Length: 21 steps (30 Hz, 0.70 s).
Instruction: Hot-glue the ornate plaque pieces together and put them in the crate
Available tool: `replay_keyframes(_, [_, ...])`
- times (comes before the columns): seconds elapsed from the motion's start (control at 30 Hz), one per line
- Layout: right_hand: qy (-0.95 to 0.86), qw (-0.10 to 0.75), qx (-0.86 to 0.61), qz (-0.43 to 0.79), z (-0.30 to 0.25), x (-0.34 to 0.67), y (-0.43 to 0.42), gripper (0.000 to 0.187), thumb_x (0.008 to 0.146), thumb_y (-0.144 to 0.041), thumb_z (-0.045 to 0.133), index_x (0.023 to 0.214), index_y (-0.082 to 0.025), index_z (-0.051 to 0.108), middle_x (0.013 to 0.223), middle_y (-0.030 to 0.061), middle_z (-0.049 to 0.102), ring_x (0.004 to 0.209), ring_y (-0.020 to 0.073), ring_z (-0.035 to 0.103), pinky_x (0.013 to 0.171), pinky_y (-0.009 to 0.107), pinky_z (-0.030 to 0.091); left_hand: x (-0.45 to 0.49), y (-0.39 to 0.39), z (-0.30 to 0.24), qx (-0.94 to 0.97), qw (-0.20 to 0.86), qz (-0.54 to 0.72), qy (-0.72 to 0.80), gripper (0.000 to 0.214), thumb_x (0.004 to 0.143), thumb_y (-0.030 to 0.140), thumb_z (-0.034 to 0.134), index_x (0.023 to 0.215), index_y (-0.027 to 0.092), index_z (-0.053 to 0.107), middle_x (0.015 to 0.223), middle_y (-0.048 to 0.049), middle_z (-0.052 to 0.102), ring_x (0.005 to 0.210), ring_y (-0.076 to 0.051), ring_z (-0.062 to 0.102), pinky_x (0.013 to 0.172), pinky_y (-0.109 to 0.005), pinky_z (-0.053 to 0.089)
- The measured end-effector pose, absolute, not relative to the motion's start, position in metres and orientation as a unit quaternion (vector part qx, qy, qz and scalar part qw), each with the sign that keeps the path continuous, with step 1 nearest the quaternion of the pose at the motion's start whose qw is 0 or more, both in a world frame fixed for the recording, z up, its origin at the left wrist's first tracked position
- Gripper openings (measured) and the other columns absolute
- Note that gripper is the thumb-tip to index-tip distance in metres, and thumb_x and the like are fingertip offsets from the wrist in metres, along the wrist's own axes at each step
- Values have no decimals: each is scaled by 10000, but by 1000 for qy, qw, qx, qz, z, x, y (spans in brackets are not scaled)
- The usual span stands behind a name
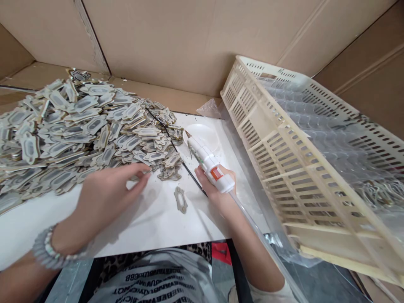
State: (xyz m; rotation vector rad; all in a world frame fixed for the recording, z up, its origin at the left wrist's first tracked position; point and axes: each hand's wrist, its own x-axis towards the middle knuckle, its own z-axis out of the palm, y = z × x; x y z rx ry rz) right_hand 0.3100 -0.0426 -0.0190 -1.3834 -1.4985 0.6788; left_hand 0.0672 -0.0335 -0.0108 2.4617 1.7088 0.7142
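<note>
My right hand (217, 185) is wrapped round a white glue gun (206, 158) with a red label, its metal tip pointing away from me over a white dish (206, 130). A clear strip or tube runs back from the gun along my forearm. My left hand (116, 187) is at the front edge of a heap of flat grey frame-shaped pieces (94, 126), thumb and index finger pinched together. Whether anything small sits in that pinch cannot be made out. One loose grey frame-shaped piece (180, 200) lies flat on the white tabletop (164, 227) between my hands.
A cream plastic crate (268, 139) stands tilted in view on the right, holding clear plastic trays (318, 122) and several pieces. A black cord (176, 151) crosses the table beside the heap. Cardboard walls (164, 46) enclose the back. A crumpled clear bag (210, 108) lies behind the dish.
</note>
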Motion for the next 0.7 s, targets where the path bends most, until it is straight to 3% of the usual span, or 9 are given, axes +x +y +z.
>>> replay_keyframes(0.1, [-612, 465, -574, 282, -19, 311, -42, 333, 856, -452, 610, 642, -229, 484, 539, -50, 462, 475, 99, 420, 455, 236, 342, 91, -60, -25, 826, 68, 215, 516, 231, 873, 436, 563, 1005, 289, 683, 694, 18, 728, 518, -196, 627, 518, -312, 450])
replay_keyframes(0.23, [-625, 463, -567, 272, -19, 311, -42, 361, 849, -460, 611, 619, -230, 454, 549, -50, 466, 482, 95, 425, 471, 228, 348, 116, -76, -40, 847, 111, 139, 501, 569, 720, 457, 779, 1203, 243, 567, 892, -44, 755, 768, -285, 718, 603, -365, 515])
replay_keyframes(0.33, [-629, 462, -561, 275, -19, 311, -42, 352, 852, -456, 613, 628, -225, 473, 557, -52, 476, 487, 94, 428, 488, 229, 356, 125, -72, -40, 849, 140, 79, 504, 635, 735, 445, 791, 1256, 233, 497, 1036, -91, 748, 941, -322, 716, 702, -396, 537])
replay_keyframes(0.6, [-617, 450, -570, 304, -18, 311, -42, 337, 843, -448, 620, 631, -211, 508, 547, -56, 453, 501, 95, 403, 491, 240, 344, 122, -54, -32, 877, 166, 70, 446, 434, 748, 378, 810, 1069, 253, 547, 941, -53, 756, 817, -296, 731, 623, -361, 502])
replay_keyframes(0.7, [-584, 446, -574, 363, -20, 311, -41, 305, 798, -468, 657, 688, -204, 553, 558, -50, 489, 507, 106, 433, 499, 250, 360, 116, -48, -30, 887, 151, 142, 414, 525, 750, 338, 812, 1167, 256, 503, 1103, -73, 746, 878, -276, 731, 681, -358, 529])
